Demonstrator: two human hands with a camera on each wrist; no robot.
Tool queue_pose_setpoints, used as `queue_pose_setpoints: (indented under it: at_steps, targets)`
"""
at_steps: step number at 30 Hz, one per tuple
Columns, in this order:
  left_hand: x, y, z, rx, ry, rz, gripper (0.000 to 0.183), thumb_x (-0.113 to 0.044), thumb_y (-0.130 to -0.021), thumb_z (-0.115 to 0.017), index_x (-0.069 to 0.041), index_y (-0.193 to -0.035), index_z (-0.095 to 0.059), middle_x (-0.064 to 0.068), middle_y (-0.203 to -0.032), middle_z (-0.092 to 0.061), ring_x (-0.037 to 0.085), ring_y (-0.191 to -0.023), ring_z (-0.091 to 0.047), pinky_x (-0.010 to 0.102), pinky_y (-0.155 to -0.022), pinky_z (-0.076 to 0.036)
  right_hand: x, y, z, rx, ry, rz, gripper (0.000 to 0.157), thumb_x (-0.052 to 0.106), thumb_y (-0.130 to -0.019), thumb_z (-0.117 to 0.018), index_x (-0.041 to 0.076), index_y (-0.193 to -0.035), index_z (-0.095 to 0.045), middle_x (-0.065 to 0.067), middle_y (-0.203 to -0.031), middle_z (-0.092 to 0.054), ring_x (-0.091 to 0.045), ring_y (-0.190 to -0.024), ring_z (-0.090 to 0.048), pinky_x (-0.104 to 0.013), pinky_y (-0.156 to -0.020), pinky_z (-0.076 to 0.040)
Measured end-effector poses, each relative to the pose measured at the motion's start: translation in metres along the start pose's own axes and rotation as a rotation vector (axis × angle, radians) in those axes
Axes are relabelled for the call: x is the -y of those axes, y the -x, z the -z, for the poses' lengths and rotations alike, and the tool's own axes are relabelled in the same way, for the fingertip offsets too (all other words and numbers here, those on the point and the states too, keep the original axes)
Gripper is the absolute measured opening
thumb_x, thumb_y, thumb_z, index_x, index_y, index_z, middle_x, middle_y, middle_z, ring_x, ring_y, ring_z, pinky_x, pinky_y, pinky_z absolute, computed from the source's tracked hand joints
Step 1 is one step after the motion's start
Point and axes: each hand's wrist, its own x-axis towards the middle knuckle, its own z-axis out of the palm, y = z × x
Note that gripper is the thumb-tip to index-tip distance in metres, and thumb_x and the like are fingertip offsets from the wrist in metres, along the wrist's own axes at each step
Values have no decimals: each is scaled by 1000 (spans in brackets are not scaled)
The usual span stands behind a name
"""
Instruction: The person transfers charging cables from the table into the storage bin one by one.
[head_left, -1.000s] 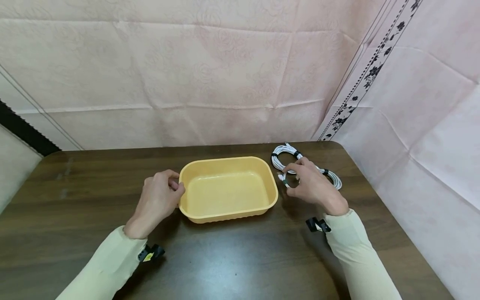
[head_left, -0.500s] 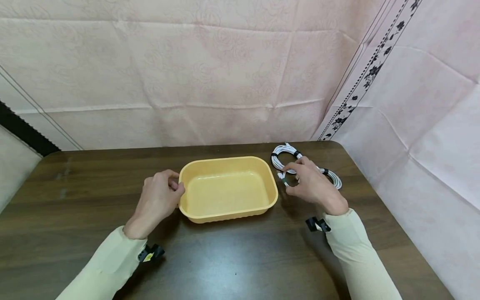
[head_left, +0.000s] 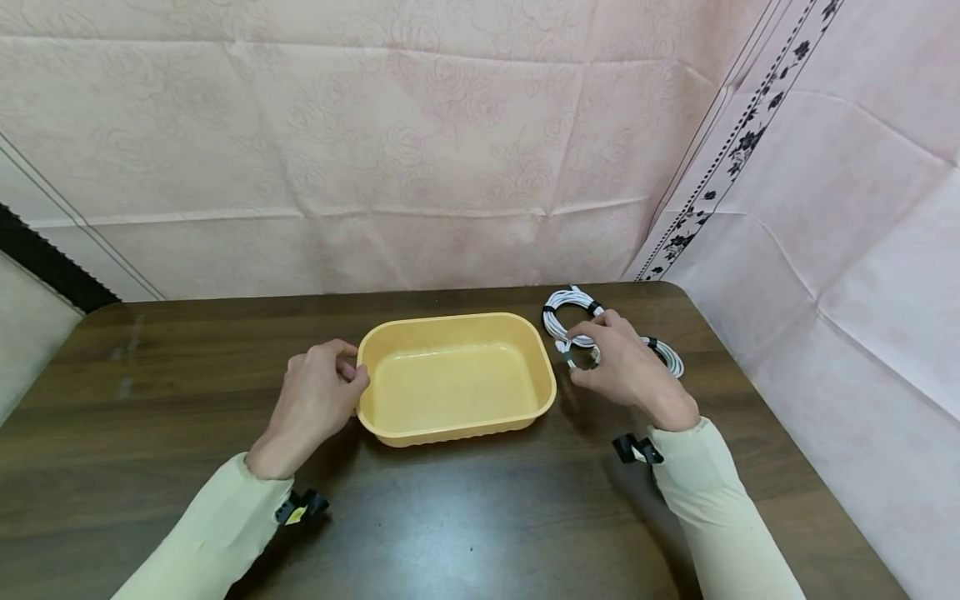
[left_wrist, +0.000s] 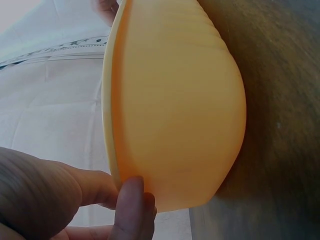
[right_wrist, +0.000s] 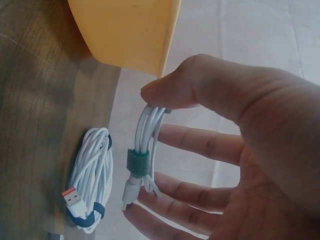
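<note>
A yellow plastic basin [head_left: 457, 387] stands on the table with nothing in it. My left hand [head_left: 318, 396] pinches its left rim; in the left wrist view the fingers [left_wrist: 131, 207] lie against the outer wall near one corner. To the right of the basin, my right hand [head_left: 626, 367] holds a small coiled white cable [right_wrist: 145, 130] between thumb and fingers. A green strap [right_wrist: 138, 162] binds that coil, and a plug hangs at its lower end. Behind the held coil lies a larger white USB cable coil [head_left: 558, 312] with dark ties.
Another white cable coil [head_left: 667, 357] with a black tie lies right of my right hand, partly hidden by it. The brown wooden table [head_left: 450, 517] ends at a pale patterned cloth [head_left: 420, 167] behind and on the right.
The right hand has shifted very slightly, and the small cable it holds has moved a little away from me. The left hand and basin stay still.
</note>
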Motion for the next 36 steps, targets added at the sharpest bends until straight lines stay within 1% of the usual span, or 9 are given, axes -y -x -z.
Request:
queue_pose_setpoints:
  at_steps: [7, 19, 29, 36]
  targets:
    - [1, 0, 0, -4, 4, -12, 31, -13, -96, -59, 6, -120, -65, 15, -87, -70, 16, -59, -61, 27, -53, -50, 0, 0, 0, -31, -1, 15, 47, 26, -85, -74, 16, -130, -66, -16, -129, -51, -32, -111, -51, -50, -87, -50]
    - [0, -1, 0, 0, -1, -1, 33, -14, -97, -59, 6, -122, -64, 15, -88, -70, 15, -60, -62, 27, -53, -50, 1, 0, 0, -59, -15, 40, 47, 25, -85, -73, 14, -130, -66, -16, -128, -52, -33, -114, -52, -51, -90, -50]
    - [0, -1, 0, -2, 6, -3, 32, -14, -97, -59, 6, -122, -64, 15, -87, -70, 15, -60, -62, 28, -53, -50, 2, 0, 1, -75, -41, 53, 48, 27, -86, -75, 13, -131, -65, -14, -128, -53, -32, -119, -50, -52, -97, -48]
    - [1, -1, 0, -3, 5, -5, 32, -14, -97, -58, 6, -121, -65, 15, -87, -70, 16, -60, -61, 28, -53, -50, 4, -1, 1, -95, -31, 71, 49, 28, -86, -76, 13, -131, -66, -13, -127, -55, -31, -117, -52, -50, -94, -50]
